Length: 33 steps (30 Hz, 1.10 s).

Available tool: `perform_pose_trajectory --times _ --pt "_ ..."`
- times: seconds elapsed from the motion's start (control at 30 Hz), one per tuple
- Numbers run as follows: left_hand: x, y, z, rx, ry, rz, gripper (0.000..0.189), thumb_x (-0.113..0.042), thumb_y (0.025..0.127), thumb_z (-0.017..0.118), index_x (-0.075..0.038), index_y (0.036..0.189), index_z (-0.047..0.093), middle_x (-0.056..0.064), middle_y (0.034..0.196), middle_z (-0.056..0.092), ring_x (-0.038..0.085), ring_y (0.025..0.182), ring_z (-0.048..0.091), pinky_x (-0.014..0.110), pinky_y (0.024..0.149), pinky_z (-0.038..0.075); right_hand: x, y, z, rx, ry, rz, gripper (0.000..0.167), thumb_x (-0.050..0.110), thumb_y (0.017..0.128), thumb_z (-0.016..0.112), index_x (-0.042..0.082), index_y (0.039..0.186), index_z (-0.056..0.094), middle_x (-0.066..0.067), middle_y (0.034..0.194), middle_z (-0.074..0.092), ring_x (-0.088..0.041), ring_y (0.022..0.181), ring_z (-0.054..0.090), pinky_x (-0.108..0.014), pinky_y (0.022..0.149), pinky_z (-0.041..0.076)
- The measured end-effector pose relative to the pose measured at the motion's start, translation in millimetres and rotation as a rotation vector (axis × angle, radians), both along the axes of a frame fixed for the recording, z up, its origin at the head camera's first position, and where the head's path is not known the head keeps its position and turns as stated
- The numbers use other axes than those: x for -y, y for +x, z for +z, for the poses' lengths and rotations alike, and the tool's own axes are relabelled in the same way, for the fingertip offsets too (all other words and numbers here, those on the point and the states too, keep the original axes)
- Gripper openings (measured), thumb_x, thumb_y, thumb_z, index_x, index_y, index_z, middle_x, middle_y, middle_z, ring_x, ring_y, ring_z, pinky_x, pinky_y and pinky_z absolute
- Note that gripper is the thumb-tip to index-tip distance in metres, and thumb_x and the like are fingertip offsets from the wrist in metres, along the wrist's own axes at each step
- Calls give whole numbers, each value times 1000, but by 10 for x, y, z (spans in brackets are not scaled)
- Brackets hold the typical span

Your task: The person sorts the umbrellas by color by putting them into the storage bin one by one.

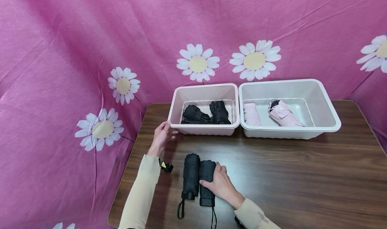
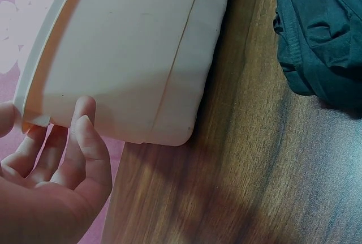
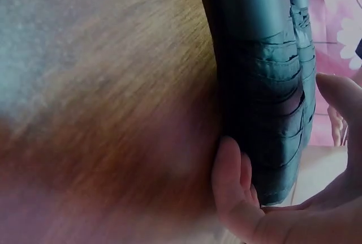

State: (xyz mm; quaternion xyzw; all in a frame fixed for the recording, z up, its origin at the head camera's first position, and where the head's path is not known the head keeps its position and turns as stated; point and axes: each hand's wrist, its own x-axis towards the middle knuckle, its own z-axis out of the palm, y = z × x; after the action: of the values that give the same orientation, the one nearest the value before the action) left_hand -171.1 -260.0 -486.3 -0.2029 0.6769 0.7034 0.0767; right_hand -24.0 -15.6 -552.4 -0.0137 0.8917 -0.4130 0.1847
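Two folded black umbrellas lie side by side on the table, their wrist straps toward me. My right hand [image 1: 224, 186] holds the right umbrella [image 1: 207, 178], thumb over its top and fingers along its right side. In the right wrist view its fingers [image 3: 229, 182] curl at the far end of that umbrella [image 3: 257, 85]. Just left of it is the other umbrella [image 1: 191, 173]. My left hand [image 1: 162, 137] grips the front left corner of a pale pink bin [image 1: 205, 130], thumb at the rim and fingers [image 2: 85, 136] underneath. Inside that bin are black folded umbrellas [image 1: 220, 113].
To the right of the pink bin stands a wider white bin [image 1: 290, 133], holding two light pink folded umbrellas [image 1: 284, 114]. Both bins sit at the back of the brown wooden table [image 1: 287, 175]. A pink cloth [image 1: 145, 30] with daisies hangs behind and to the left.
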Motion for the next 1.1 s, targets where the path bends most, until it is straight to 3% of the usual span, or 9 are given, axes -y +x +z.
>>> perform_pose_trajectory --times 0.1,0.37,0.8,0.97,1.1 --pt "3 -1 -4 -5 0 1 40 -30 101 50 -6 133 49 -8 95 65 11 74 69 33 73 54 28 -14 -9 -2 26 3 109 51 73 78 -15 142 26 -35 123 43 -34 96 60 -45 83 53" --pt "8 -15 -24 -15 6 2 39 -31 101 50 -7 131 49 -7 91 66 9 72 69 28 67 55 66 -23 -3 6 84 20 113 50 72 80 -16 143 22 -37 120 44 -20 73 54 -35 62 53" --pt "6 -5 -32 -10 9 0 41 -30 101 50 -5 134 48 -5 93 66 9 72 69 30 71 54 51 -34 21 59 120 24 109 36 70 82 -15 144 21 -34 119 47 -21 70 53 -35 60 50" --pt "14 -4 -30 -3 2 2 40 -31 101 50 -7 133 49 0 100 66 9 74 69 33 73 55 -22 -59 54 65 153 26 85 36 66 83 -12 124 44 -20 92 55 -24 68 55 -37 61 51" --pt "10 2 -17 -1 1 -3 42 -32 101 51 -7 134 49 1 102 65 9 74 69 30 72 54 -111 -68 83 80 145 25 63 33 63 83 -4 103 49 -12 79 54 -22 61 55 -34 55 47"
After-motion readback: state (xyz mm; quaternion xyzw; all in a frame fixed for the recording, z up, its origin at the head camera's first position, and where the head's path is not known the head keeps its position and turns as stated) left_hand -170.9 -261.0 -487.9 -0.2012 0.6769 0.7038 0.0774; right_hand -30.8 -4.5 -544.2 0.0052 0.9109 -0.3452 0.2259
